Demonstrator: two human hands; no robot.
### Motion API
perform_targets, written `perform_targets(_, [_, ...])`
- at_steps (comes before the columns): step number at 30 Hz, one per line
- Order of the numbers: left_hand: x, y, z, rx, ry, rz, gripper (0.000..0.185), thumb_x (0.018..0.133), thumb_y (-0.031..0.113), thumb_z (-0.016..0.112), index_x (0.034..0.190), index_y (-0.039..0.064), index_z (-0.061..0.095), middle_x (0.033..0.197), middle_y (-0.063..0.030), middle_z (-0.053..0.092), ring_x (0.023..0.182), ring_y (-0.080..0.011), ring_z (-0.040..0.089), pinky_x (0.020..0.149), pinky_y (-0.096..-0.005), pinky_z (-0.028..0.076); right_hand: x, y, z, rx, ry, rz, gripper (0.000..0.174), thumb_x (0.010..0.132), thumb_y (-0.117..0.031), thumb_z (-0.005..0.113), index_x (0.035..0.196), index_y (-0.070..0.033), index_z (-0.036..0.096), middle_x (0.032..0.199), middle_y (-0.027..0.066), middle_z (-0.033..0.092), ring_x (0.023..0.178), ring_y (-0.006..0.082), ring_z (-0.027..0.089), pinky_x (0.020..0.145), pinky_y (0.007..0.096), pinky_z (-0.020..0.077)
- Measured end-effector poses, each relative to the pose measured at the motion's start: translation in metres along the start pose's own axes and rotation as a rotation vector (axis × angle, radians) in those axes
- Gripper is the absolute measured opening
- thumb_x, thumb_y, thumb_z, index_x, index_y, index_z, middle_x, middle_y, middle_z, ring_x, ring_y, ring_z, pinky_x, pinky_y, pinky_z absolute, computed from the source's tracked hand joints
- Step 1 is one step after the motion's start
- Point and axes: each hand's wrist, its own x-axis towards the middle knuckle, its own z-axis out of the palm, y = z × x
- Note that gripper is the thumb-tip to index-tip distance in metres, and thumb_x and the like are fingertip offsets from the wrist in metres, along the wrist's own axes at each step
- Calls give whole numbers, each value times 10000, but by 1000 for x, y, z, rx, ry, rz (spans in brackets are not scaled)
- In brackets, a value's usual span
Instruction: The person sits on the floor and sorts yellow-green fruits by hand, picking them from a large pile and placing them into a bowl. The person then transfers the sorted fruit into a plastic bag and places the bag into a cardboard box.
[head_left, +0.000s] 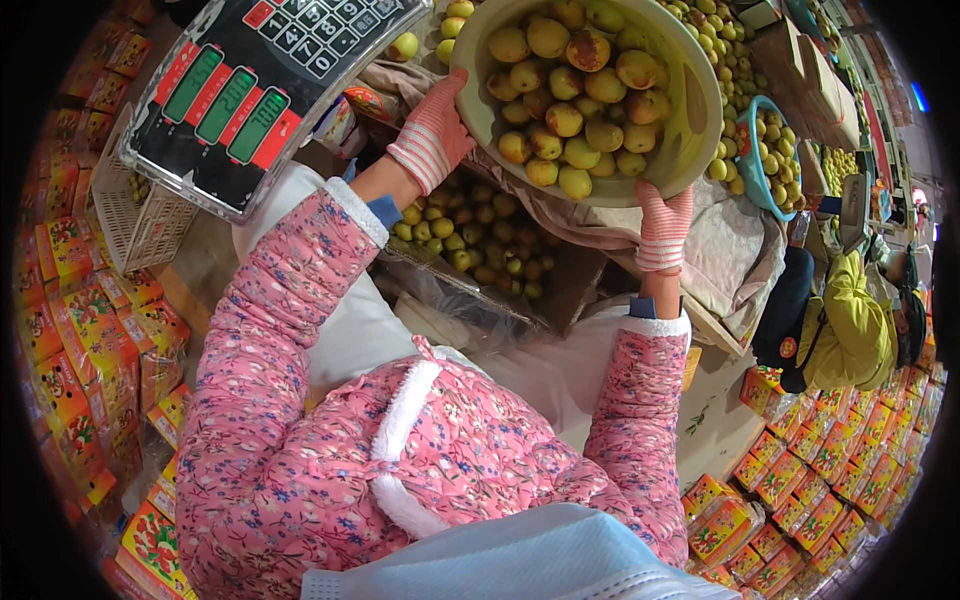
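A pale green plastic basin (697, 112) partly filled with green-and-brown jujubes (577, 97) is held up in front of me, tilted so its inside faces me. My left hand (439, 131), in a pink-and-white striped glove, grips its left rim. At the lower right rim, my right hand (664, 225) holds on in a matching glove, its fingers partly hidden by the basin. Beneath lies an open cardboard box (574, 292) lined with clear plastic, with more jujubes (480, 240) inside it.
A digital scale (247, 112) with lit displays stands at upper left, above a white plastic crate (142, 217). A blue basin (750, 165) of jujubes sits on the cloth-covered table (720, 247) at right. Stacked printed boxes (825, 465) line both sides. A person in a yellow-green jacket (851, 330) is at right.
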Motion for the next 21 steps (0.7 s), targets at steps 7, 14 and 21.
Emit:
perform_targets(7, [1, -1, -4, 46, 0, 1, 611, 1020, 289, 593, 1533, 57, 355, 1540, -116, 460, 1388, -282, 473, 1165, -452, 393, -5, -8, 7, 21, 35, -85, 423, 868, 43, 683, 1274, 20, 567, 1184, 55, 632, 1055, 144, 574, 971, 286, 463])
perform_targets(14, [-8, 4, -6, 1, -88, 13, 688, 1012, 362, 618, 1565, 80, 321, 1577, -107, 409, 1432, -283, 417, 1176, -475, 381, -11, 2, 3, -106, 78, -228, 503, 846, 42, 704, 1325, 27, 550, 1217, 80, 635, 1087, 152, 577, 984, 297, 463])
perform_targets(21, [-8, 0, -15, -23, -101, 32, 653, 1006, 372, 629, 1540, 100, 370, 1553, -99, 436, 1407, -282, 445, 1143, -478, 414, -18, -3, 7, -152, 103, -264, 552, 834, 33, 710, 1358, 29, 536, 1219, 93, 642, 1088, 170, 586, 984, 300, 466])
